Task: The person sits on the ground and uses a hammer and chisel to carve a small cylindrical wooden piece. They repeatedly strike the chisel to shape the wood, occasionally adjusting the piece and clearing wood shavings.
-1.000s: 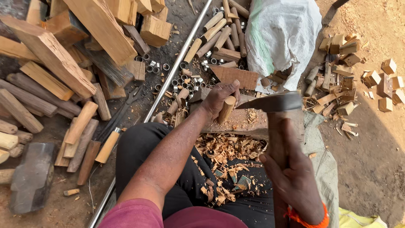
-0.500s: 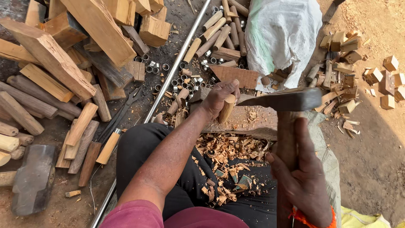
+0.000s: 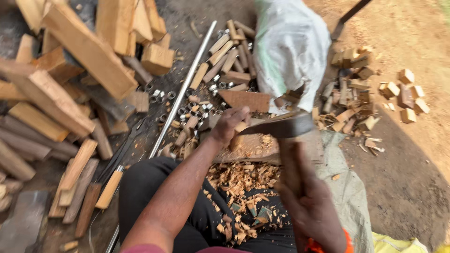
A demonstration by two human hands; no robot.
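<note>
At frame centre the left hand (image 3: 230, 125) steadies a short wood piece (image 3: 237, 137) on a chopping block (image 3: 262, 149). The right hand (image 3: 311, 206) grips an adze (image 3: 286, 127), blurred, above shavings (image 3: 241, 180). Planks (image 3: 89, 51) fill the upper left.

One package only: a bulging white woven sack (image 3: 290, 47), standing upright at the top centre of the ground, right of the heap of short round wooden sticks (image 3: 229, 56) and left of the scattered wood blocks (image 3: 356, 93). Soft, rounded shape, creased plastic weave, with a faint green patch on the left face. Lower edge touching wood offcuts. No labels, signs or screens visible anywhere.
</note>
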